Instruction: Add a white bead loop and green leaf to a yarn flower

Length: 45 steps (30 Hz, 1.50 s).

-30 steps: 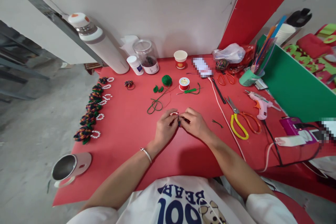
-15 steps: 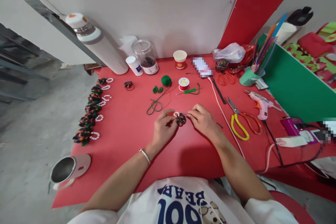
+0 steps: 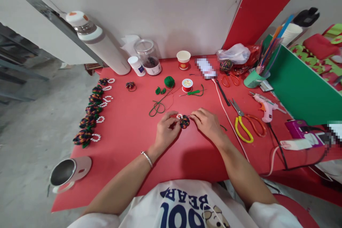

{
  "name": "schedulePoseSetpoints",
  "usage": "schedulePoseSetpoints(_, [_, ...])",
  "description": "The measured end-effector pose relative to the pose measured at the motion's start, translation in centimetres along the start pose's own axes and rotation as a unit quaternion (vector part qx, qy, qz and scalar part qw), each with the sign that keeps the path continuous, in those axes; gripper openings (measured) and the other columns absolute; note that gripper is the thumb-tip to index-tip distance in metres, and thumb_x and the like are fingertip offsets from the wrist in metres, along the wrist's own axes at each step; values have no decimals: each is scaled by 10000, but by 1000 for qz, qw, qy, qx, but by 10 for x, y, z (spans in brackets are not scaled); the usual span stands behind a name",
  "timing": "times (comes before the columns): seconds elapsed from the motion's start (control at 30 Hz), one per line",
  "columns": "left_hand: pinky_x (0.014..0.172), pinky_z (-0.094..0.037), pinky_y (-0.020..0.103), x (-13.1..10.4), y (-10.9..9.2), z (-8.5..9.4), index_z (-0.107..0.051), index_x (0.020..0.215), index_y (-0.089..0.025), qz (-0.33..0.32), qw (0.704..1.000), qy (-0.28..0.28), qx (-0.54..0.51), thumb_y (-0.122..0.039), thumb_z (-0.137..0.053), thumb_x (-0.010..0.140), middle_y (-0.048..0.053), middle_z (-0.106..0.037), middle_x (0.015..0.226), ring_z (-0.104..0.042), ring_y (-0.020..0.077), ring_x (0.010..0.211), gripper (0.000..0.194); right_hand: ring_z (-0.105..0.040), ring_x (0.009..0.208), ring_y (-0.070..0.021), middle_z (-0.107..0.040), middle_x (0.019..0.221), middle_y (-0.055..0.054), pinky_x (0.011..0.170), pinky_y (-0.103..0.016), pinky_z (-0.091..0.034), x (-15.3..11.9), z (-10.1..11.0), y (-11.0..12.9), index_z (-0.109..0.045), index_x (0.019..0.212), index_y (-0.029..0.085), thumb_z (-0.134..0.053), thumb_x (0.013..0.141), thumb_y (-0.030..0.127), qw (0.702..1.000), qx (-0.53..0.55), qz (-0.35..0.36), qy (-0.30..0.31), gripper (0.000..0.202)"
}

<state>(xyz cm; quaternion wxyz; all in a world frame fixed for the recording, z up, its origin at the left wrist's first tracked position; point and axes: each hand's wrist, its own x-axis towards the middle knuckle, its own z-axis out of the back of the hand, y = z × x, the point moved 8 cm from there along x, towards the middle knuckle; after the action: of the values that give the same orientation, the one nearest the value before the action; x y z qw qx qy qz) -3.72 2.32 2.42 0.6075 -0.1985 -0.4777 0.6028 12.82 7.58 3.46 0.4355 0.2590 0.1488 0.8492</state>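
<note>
Right hand (image 3: 206, 123) shifted outward, pompom (image 3: 185, 122) (multicolored) exposed

Yarn piece (image 3: 185, 122) mottled navy, orange; beads (image 3: 179, 116) white; tabletop (image 3: 128, 121) red.

The bauble (image 3: 185, 122) sits between the fingers (image 3: 199, 113), left of the glue gun (image 3: 267, 109).

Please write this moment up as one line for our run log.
left hand: holds pompom with beads | right hand: pinches strand beside pompom | beyond hands: green yarn ball, spool
</note>
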Motion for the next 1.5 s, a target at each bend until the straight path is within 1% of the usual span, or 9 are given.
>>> schedulePoseSetpoints(0.17, [502,-460,193,0,-4,0,-725,833,-157,-9,1000,4,8,-109,-616,784,94,-680,1097,-548,60,576,129,-619,845,-179,-686,882,-53,736,-288,-412,-1,-4,1,-714,940,233,-543,1018,332,1000,5,10,13,213])
schedulePoseSetpoints(0.27, [499,-466,200,0,-3,-1,-725,843,-153,-5,1000,4,9,-169,-674,794,93,-676,1086,-531,52,548,72,-614,840,-179,-683,870,-53,731,-288,-408,-1,-6,3,-710,940,228,-542,1019,333,1000,-2,19,18,214])
schedulePoseSetpoints(0.37, [566,-506,222,2,0,-1,-727,819,-161,-5,1000,-1,14,-215,-690,830,95,-685,1071,-623,103,671,66,-615,826,-177,-685,857,-48,718,-287,-403,0,-7,6,-705,920,220,-551,1015,322,999,-7,27,20,208])
schedulePoseSetpoints(0.5, [666,-537,252,4,5,-2,-729,790,-175,-4,1000,3,9,-185,-641,876,92,-697,1055,-676,158,854,123,-619,823,-177,-695,864,-46,717,-288,-405,0,-7,8,-704,915,219,-561,1009,304,999,-3,31,22,191])
schedulePoseSetpoints(0.87, [762,-567,285,3,6,-2,-742,843,-187,0,1000,24,-8,-170,-627,884,88,-692,1076,-681,169,904,123,-633,778,-162,-703,823,-32,730,-272,-439,-3,-3,15,-698,868,221,-576,971,261,995,84,33,38,165])
schedulePoseSetpoints(1.03, [824,-572,310,2,3,-3,-722,834,-185,-9,999,36,4,-187,-596,912,95,-679,1097,-680,176,928,148,-662,805,-164,-738,861,-32,749,-270,-450,-1,-3,12,-717,911,235,-581,984,290,994,100,20,29,165])
schedulePoseSetpoints(1.17, [844,-570,307,1,-1,-5,-714,854,-186,-35,998,56,3,-166,-584,912,104,-682,1137,-687,181,971,144,-668,821,-166,-737,883,-30,775,-269,-463,0,-3,6,-713,926,239,-579,989,313,993,115,-4,14,165])
schedulePoseSetpoints(1.33, [905,-564,328,-1,-11,-13,-678,940,-194,-127,983,131,11,-134,-521,939,113,-701,1144,-688,187,1029,168,-655,828,-161,-711,877,-28,777,-268,-463,-2,-6,8,-713,929,236,-577,990,308,992,121,2,18,165])
schedulePoseSetpoints(1.5, [906,-560,359,-1,-12,-10,-619,1038,-192,-163,976,123,81,-163,-473,976,114,-702,1085,-675,194,1006,162,-653,884,-156,-692,943,-36,777,-256,-466,-3,-8,13,-717,991,246,-568,997,304,994,112,8,16,159])
